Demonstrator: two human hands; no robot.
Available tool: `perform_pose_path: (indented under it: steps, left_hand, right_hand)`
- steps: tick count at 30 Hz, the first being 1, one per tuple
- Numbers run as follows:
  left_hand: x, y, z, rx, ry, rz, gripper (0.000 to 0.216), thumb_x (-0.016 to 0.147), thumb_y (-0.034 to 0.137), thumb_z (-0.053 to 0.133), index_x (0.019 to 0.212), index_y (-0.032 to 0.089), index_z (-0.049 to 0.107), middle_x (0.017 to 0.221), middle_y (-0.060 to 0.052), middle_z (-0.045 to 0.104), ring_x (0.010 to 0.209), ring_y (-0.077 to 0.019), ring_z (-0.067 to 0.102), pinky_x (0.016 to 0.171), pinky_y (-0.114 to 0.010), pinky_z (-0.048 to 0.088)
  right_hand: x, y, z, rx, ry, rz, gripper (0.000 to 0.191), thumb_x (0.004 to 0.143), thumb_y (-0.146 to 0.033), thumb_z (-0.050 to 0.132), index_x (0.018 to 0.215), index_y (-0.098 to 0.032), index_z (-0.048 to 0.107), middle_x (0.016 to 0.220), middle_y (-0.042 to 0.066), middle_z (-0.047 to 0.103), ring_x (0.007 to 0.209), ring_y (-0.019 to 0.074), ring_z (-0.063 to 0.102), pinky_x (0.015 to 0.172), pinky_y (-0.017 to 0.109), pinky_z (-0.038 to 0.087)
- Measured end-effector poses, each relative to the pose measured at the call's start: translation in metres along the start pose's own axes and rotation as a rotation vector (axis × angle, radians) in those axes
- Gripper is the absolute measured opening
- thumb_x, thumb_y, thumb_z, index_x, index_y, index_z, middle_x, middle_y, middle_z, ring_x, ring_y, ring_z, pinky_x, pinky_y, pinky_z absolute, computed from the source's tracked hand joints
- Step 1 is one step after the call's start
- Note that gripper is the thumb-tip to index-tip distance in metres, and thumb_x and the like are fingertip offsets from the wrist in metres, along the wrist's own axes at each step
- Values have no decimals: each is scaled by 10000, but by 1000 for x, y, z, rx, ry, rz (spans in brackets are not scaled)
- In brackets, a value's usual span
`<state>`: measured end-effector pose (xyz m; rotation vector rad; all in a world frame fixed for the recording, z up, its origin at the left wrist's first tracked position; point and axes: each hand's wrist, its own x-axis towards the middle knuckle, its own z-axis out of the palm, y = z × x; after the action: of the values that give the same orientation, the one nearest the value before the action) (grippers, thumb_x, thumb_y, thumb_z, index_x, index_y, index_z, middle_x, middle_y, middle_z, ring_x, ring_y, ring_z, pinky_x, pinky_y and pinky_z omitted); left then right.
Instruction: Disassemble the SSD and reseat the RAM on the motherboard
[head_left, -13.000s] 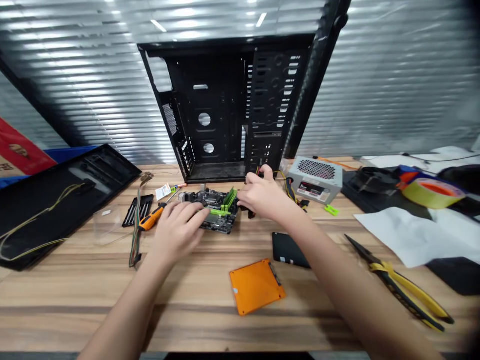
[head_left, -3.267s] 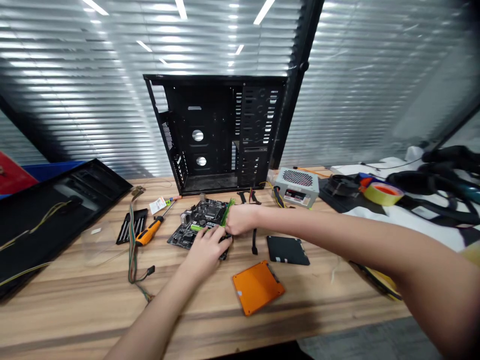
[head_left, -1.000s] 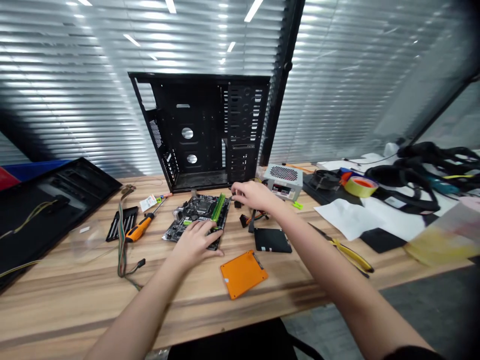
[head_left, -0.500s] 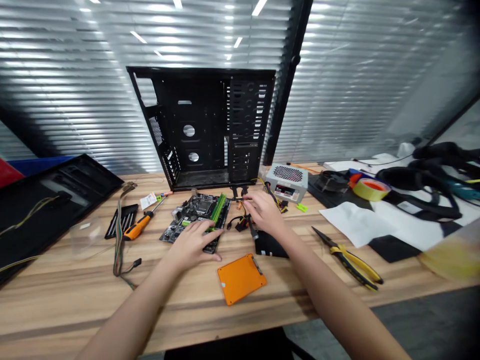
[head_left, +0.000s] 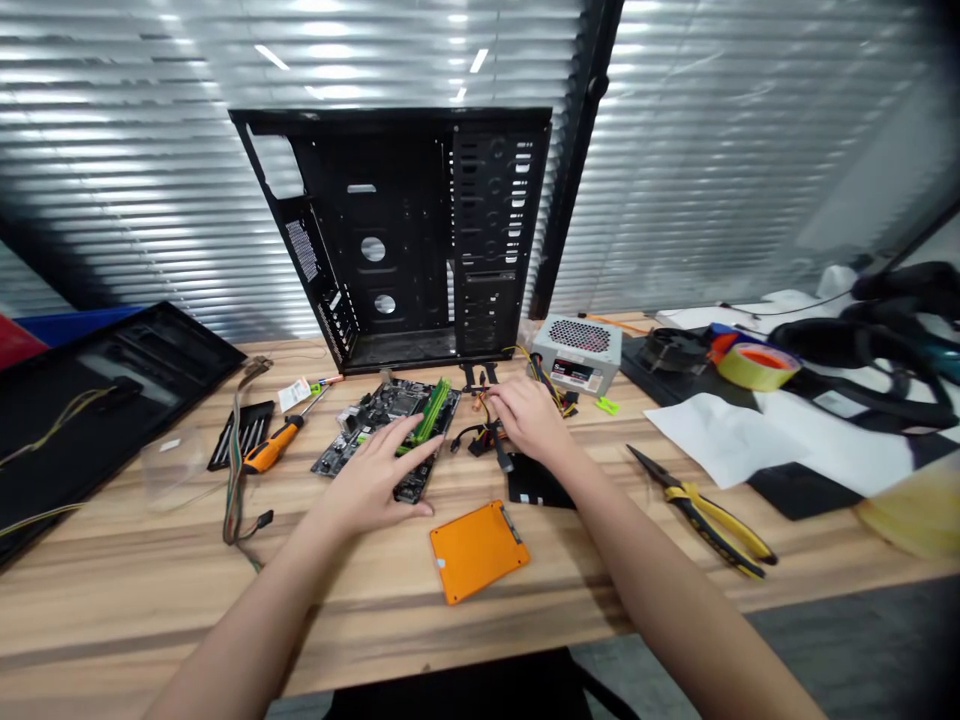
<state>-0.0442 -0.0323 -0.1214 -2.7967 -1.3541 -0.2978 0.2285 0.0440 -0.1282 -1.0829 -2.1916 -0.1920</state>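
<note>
My left hand (head_left: 367, 490) rests with spread fingers on the lower edge of a motherboard (head_left: 375, 440), beside its green RAM slots (head_left: 433, 410). My right hand (head_left: 531, 420) curls over a small bundle of black, orange and yellow cables (head_left: 484, 435), and its fingers hide part of them. A black SSD (head_left: 536, 485) lies partly under that wrist. An orange SSD (head_left: 478, 550) sits on the wooden desk (head_left: 150, 620) in front of both hands.
An open black PC case chassis (head_left: 397, 240) stands behind the board, with a power supply (head_left: 576, 355) to its right. An orange screwdriver (head_left: 270, 445), a bit set (head_left: 240, 435), ribbon wires (head_left: 234, 480), yellow-handled pliers (head_left: 701, 515), tape (head_left: 757, 367) and a black side panel (head_left: 97, 400) lie around.
My right hand has moved down from above the cables onto them. My left hand's fingers have spread wider on the board. The view has tilted slightly, shifting the desk in frame.
</note>
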Motion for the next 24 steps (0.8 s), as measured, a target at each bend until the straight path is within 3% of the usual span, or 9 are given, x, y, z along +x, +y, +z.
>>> perform_pose_path:
  steps: [4, 15, 24]
  left_hand:
    - [0, -5, 3, -7, -38, -50, 990, 711, 735, 579, 1500, 232, 256, 1532, -185, 272, 1391, -383, 272, 1099, -565, 291]
    - [2, -9, 5, 24, -48, -46, 1094, 606, 836, 544, 1484, 229, 304, 1506, -195, 335, 1366, -382, 332, 1091, -554, 304]
    - [1, -7, 4, 52, -50, -8, 947, 730, 748, 542, 1485, 230, 298, 1524, -188, 307, 1396, -346, 300, 1117, -533, 282]
  right_hand:
    - [-1, -1, -1, -9, -3, 7, 295, 995, -285, 359, 985, -153, 623, 951, 83, 667, 910, 221, 541, 830, 343, 326]
    - [-1, 0, -2, -33, 19, 10, 252, 986, -296, 409, 973, -164, 624, 961, 63, 676, 920, 203, 557, 843, 340, 318]
    - [0, -1, -5, -49, -1, 26, 239, 982, -292, 420, 971, -165, 622, 958, 56, 680, 930, 206, 564, 845, 340, 308]
